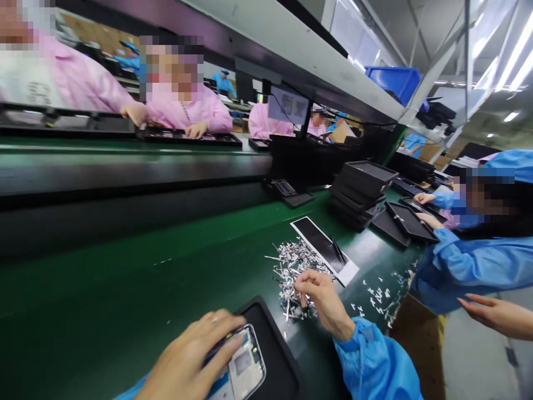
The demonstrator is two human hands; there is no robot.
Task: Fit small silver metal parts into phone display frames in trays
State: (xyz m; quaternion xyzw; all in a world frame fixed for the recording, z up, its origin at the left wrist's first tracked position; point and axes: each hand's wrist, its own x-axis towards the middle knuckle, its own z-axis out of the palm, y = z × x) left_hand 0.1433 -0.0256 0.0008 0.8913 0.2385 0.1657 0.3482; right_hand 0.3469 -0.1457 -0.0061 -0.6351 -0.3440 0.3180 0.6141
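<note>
Within half-curled left fingers (220, 324), a phone housing (249, 364) is being gripped, ideally level, while right fingers (313, 277), any catch unclear, are being held nearly pinched over small strips (287, 261).

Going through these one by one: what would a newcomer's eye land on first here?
Probably the loose heap of small silvery-white and black strips on the glossy green tabletop, with the right hand reaching over it. Next, at the bottom, the left hand holds a flat, round-cornered, metal-rimmed housing above a shallow black tray. Farther back, right of centre, stands a stack of black rectangular trays.
</note>
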